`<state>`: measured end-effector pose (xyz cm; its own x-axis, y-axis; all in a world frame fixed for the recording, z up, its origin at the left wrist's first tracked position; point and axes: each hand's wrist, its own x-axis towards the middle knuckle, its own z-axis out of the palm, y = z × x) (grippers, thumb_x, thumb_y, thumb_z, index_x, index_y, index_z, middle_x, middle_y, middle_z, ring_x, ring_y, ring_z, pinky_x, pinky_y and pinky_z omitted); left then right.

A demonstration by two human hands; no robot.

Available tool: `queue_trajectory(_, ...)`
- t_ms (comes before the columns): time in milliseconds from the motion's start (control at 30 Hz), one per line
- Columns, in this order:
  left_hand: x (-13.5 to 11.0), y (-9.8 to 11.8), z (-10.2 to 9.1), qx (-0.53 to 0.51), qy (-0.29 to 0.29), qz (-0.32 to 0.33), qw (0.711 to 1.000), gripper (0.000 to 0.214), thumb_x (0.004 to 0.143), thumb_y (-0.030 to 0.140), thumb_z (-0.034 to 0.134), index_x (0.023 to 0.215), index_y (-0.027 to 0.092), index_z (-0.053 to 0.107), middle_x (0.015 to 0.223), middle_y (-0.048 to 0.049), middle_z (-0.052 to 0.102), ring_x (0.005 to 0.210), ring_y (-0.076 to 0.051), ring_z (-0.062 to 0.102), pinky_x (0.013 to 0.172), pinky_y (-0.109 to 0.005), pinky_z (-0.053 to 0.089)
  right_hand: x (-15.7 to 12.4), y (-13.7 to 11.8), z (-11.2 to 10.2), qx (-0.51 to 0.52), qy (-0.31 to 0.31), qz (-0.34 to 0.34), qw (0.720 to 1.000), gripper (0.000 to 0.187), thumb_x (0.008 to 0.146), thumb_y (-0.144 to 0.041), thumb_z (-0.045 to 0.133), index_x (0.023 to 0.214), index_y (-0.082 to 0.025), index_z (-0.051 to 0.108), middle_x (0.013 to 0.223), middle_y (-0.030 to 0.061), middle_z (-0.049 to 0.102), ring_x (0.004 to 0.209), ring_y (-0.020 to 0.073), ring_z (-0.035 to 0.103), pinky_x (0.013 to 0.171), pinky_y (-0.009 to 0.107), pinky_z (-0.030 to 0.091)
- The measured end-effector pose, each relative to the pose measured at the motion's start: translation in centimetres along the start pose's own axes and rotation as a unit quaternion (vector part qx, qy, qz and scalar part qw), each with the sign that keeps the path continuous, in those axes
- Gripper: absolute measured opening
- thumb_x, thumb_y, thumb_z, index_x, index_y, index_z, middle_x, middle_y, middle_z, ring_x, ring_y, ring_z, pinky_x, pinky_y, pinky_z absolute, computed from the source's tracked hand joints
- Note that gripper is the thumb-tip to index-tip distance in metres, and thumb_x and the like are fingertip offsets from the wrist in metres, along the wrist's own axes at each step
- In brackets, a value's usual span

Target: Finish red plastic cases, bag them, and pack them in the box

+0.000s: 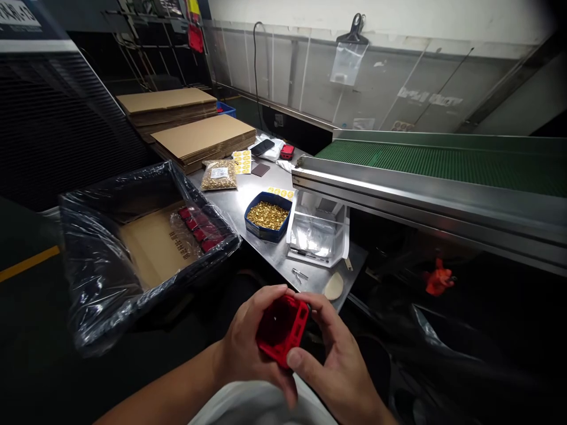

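Between my two hands is a red plastic housing (283, 330), hollow and dark inside, with slots along its right side. My left hand (248, 336) wraps round its left side and underside. On the right, my right hand (332, 348) grips the slotted side, thumb at the lower corner and fingers at the top. Ahead on the metal table stands a blue tray (267, 234) full of small brass-coloured parts (268, 215). A small metal tool (299, 274) and a cream-coloured rounded piece (334, 286) lie near the table's front edge.
At left, a crate (150, 295) lined with clear plastic holds several red parts (199, 230) on cardboard. Flat cardboard stacks (204, 139) stand behind it. A white bin (316, 230) holds plastic bags. The green conveyor (420, 162) runs off right. A bag of brass parts (219, 175) lies on the table.
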<state>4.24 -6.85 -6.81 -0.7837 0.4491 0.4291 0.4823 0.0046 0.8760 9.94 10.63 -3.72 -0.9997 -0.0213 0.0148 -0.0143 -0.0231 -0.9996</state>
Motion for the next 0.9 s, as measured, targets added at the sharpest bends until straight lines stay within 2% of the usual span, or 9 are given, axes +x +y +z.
queue_trajectory(233,0.5,-0.6,-0.6,0.074,-0.001,0.156,0.985,0.123,0.044,0.063,0.089,0.145,0.021,0.032,0.121,-0.0195,0.059,0.112,-0.039,0.058,0.102,-0.052,0.045,0.8,0.4,-0.1,0.061,0.021,-0.030,0.997,0.022,0.094,-0.031,0.055,0.113,-0.026,0.065,0.115,0.0063,0.062,0.112,0.0222,0.058,0.099,0.035,0.047)
queue_trajectory(333,0.8,-0.5,-0.6,0.090,-0.007,0.195,0.977,0.122,0.046,0.063,0.089,0.145,0.019,0.032,0.121,-0.0206,0.060,0.111,-0.039,0.060,0.103,-0.054,0.044,1.0,0.4,0.1,0.093,0.043,-0.022,0.994,0.028,0.100,-0.031,0.043,0.103,-0.024,0.070,0.110,0.0072,0.065,0.110,0.0212,0.060,0.097,0.033,0.048)
queue_trajectory(500,0.3,-0.3,-0.2,0.073,-0.019,0.185,0.980,0.120,0.047,0.057,0.092,0.146,0.023,0.033,0.124,-0.0199,0.060,0.112,-0.040,0.059,0.106,-0.056,0.041,1.0,0.7,0.0,0.156,0.052,-0.013,0.986,0.035,0.101,-0.033,0.037,0.097,-0.023,0.071,0.104,0.0081,0.066,0.104,0.0217,0.062,0.090,0.033,0.050)
queue_trajectory(567,-0.1,-0.1,0.1,0.033,-0.007,0.142,0.989,0.117,0.046,0.057,0.092,0.144,0.026,0.037,0.126,-0.0185,0.058,0.114,-0.040,0.057,0.106,-0.055,0.040,0.9,1.2,-0.3,0.142,0.044,-0.025,0.989,0.033,0.099,-0.039,0.041,0.101,-0.024,0.070,0.107,0.0084,0.065,0.106,0.0228,0.061,0.094,0.035,0.049)
queue_trajectory(633,-0.3,0.1,0.5,-0.077,0.031,0.021,0.996,0.108,0.051,0.066,0.084,0.142,0.029,0.040,0.129,-0.0159,0.055,0.116,-0.039,0.055,0.103,-0.050,0.044,0.7,2.0,-0.5,0.111,0.018,-0.045,0.993,0.038,0.092,-0.053,0.052,0.114,-0.025,0.065,0.116,0.0091,0.062,0.113,0.0257,0.057,0.099,0.038,0.046)
queue_trajectory(700,-0.3,0.2,0.8,-0.221,0.080,-0.134,0.963,0.099,0.059,0.074,0.074,0.141,0.030,0.041,0.131,-0.0130,0.051,0.118,-0.034,0.053,0.099,-0.041,0.048,0.4,3.0,-0.4,0.050,-0.016,-0.063,0.997,0.073,0.073,-0.064,0.070,0.133,-0.026,0.052,0.133,0.0107,0.052,0.124,0.0305,0.049,0.107,0.042,0.042)
queue_trajectory(767,-0.1,0.3,1.0,-0.322,0.099,-0.237,0.911,0.091,0.067,0.071,0.072,0.141,0.029,0.040,0.133,-0.0118,0.049,0.116,-0.032,0.054,0.093,-0.035,0.050,0.2,3.8,-0.1,-0.036,-0.026,-0.082,0.996,0.097,0.062,-0.058,0.082,0.144,-0.028,0.039,0.145,0.0109,0.041,0.134,0.0330,0.040,0.112,0.044,0.036)
queue_trajectory(833,0.0,0.0,1.0,-0.354,0.093,-0.276,0.889,0.086,0.071,0.065,0.074,0.140,0.024,0.042,0.130,-0.0131,0.052,0.114,-0.031,0.055,0.090,-0.033,0.051,0.0,4.3,0.5,-0.071,-0.009,-0.086,0.994,0.089,0.070,-0.047,0.081,0.145,-0.029,0.037,0.147,0.0106,0.040,0.136,0.0319,0.039,0.114,0.045,0.034)
queue_trajectory(900,0.0,-0.5,0.8,-0.351,0.108,-0.296,0.882,0.075,0.078,0.066,0.065,0.133,0.018,0.049,0.124,-0.0151,0.057,0.112,-0.032,0.056,0.091,-0.035,0.049,0.1,4.5,1.1,0.004,0.001,-0.038,0.999,0.063,0.084,-0.046,0.066,0.140,-0.027,0.045,0.138,0.0114,0.051,0.126,0.0298,0.051,0.107,0.045,0.042)
